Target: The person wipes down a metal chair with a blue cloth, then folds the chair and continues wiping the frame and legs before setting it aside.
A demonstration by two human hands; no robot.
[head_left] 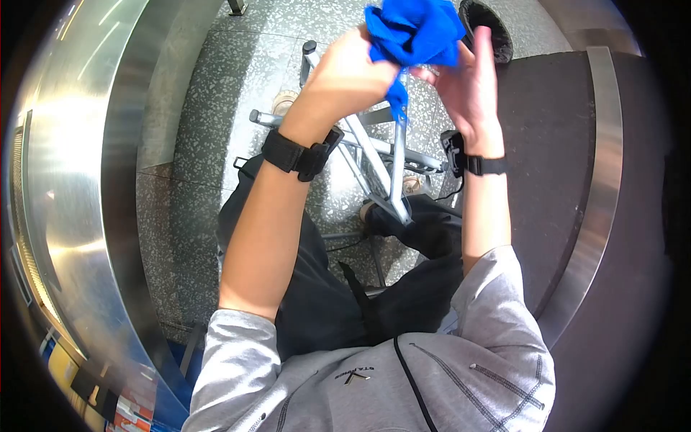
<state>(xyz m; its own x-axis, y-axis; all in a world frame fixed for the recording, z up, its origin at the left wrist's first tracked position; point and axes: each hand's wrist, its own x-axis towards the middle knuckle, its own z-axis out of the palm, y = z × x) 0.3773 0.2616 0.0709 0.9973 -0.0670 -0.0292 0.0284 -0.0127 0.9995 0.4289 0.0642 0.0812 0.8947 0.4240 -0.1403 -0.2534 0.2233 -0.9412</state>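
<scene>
A bunched blue cloth (417,32) is raised at the top centre, with a narrow end hanging down. My left hand (354,70) is closed on its left side, the fingertips hidden behind the folds. At the cloth's lower right, my right hand (468,90) has its thumb and visible fingers apart, the other fingers partly covered by the cloth. Below the hands, a grey metal tube frame (398,169) with dark end caps stands on the floor, and the cloth's hanging end overlaps its upper part.
Shiny curved metal panels (79,165) line the left. To the right is a dark surface (540,151) with a metal strip (603,137). A black, hollow, round-mouthed object (497,32) is at the top right. Speckled floor (209,108) shows between, with dark-trousered legs (309,288) below.
</scene>
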